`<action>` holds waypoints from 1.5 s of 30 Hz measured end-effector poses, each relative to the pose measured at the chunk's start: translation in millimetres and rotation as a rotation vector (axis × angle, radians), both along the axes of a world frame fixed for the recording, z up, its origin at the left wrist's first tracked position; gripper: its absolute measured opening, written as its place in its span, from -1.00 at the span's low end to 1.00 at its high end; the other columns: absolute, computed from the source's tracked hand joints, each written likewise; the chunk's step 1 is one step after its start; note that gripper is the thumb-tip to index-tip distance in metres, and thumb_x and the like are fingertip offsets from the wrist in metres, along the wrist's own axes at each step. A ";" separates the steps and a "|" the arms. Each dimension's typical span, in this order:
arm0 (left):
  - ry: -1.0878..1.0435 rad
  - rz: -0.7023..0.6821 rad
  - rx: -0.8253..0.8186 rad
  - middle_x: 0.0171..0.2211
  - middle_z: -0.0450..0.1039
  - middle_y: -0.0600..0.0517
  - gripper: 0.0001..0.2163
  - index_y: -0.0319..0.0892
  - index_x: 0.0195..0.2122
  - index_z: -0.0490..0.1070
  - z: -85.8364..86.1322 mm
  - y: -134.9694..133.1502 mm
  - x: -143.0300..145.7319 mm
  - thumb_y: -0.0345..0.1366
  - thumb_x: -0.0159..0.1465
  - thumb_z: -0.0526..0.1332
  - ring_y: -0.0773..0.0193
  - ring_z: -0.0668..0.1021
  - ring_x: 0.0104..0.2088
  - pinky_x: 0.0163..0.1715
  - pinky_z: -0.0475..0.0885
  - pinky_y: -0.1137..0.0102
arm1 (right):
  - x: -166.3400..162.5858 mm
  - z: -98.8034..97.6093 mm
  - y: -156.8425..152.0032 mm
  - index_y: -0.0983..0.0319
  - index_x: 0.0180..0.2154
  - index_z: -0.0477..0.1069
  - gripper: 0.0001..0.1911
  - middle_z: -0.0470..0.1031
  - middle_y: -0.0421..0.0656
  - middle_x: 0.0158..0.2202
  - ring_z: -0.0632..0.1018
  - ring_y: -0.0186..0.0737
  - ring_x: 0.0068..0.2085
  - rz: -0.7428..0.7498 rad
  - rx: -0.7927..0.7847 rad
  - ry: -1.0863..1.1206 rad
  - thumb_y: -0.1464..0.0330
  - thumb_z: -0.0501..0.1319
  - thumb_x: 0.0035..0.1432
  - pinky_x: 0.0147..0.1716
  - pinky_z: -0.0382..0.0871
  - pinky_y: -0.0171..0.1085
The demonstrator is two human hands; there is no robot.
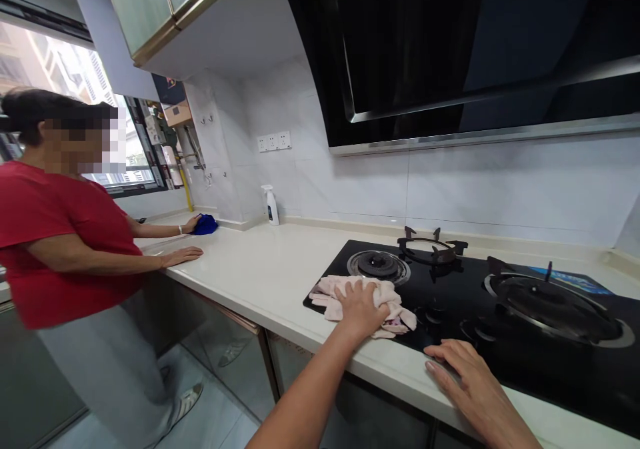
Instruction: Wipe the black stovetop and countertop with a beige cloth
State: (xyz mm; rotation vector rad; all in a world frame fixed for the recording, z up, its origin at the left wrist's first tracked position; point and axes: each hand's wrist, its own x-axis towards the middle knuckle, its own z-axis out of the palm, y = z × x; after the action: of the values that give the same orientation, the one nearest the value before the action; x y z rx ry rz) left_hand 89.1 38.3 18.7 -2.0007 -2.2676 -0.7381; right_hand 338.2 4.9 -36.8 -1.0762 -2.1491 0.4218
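My left hand (361, 307) presses down on a pale pink cloth (334, 297) that lies crumpled on the front left corner of a black glass gas hob (505, 342). Its fingers curl over the cloth. My right hand (467, 375) lies flat with fingers stretched out on the hob's front edge and holds nothing. The left burner (378, 265) sits just behind the cloth. A loose pan support (433, 249) rests further back, and the right burner (550, 299) is to the right.
A cream countertop (265, 269) runs left to a corner with a white spray bottle (271, 205). A person in a red shirt (60, 235) stands at left, one hand on a blue cloth (205, 224), the other flat on the counter. A black extractor hood (450, 49) hangs overhead.
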 end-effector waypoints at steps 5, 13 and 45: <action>-0.030 -0.188 -0.030 0.31 0.34 -0.02 -0.44 0.12 0.25 0.35 -2.5 -1.1 35.9 0.07 0.22 0.19 -0.27 0.23 0.35 0.35 -0.09 -0.39 | -0.4 2.6 1.4 0.02 -0.10 0.55 -0.62 0.54 -0.12 -0.06 0.49 -0.02 0.07 0.039 -0.001 0.027 -0.05 0.12 0.36 0.11 0.40 -0.03; -0.053 -0.371 0.015 0.19 0.45 -0.04 -0.53 0.07 0.14 0.42 -3.9 -35.6 36.4 0.01 0.20 0.24 -0.12 0.34 0.26 0.38 -0.06 -0.28 | 0.3 10.1 -0.9 0.07 -0.34 0.50 -0.55 0.52 -0.13 -0.18 0.54 -0.11 -0.09 0.040 -0.034 0.113 -0.06 0.07 0.37 -0.15 0.49 -0.20; 0.043 0.065 -0.030 0.21 0.42 -0.16 -0.55 -0.06 0.19 0.36 12.0 -11.3 -18.9 -0.07 0.31 0.12 -0.18 0.32 0.29 0.33 -0.06 -0.32 | 0.3 15.6 -4.5 0.04 -0.14 0.51 -0.64 0.53 -0.09 0.00 0.49 -0.03 0.06 0.107 -0.066 0.038 0.00 0.05 0.42 0.11 0.37 0.03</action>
State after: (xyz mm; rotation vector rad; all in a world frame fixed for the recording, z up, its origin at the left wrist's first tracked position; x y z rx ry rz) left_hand 70.1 27.0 30.7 -1.9250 -2.3209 -0.6526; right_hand 338.5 0.4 -21.2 -0.9838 -2.1796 0.5621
